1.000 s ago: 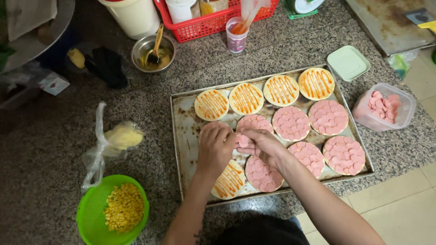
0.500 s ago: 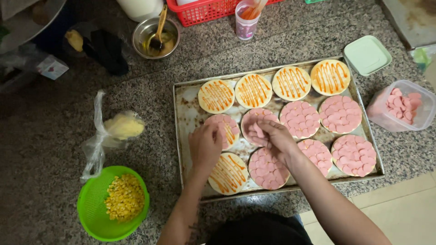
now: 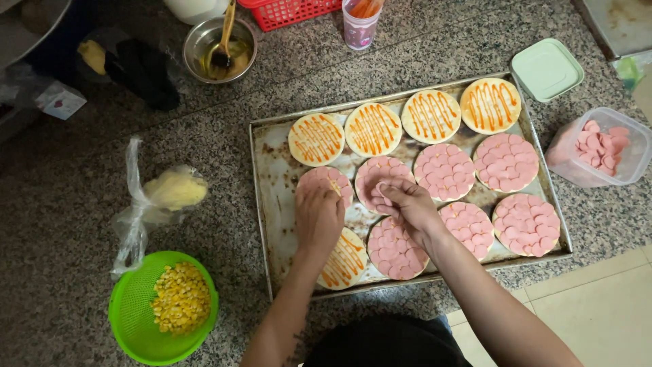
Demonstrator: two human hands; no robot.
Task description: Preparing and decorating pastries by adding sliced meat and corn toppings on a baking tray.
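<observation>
On the speckled desk (image 3: 68, 204), a green colander of corn kernels (image 3: 163, 309) sits at the far left, with a clear bag of shredded cheese (image 3: 166, 194) just above it. The metal baking tray (image 3: 268, 204) holds rounds of dough, some striped with orange sauce, others covered in pink sausage slices. The left hand (image 3: 318, 219) rests knuckles-up on a partly topped round (image 3: 327, 180), fingers curled; I cannot tell what it grips. The right hand (image 3: 407, 207) pinches closed over the neighbouring sausage-covered round (image 3: 380, 173). A tub of sausage slices (image 3: 601, 149) stands right of the tray.
</observation>
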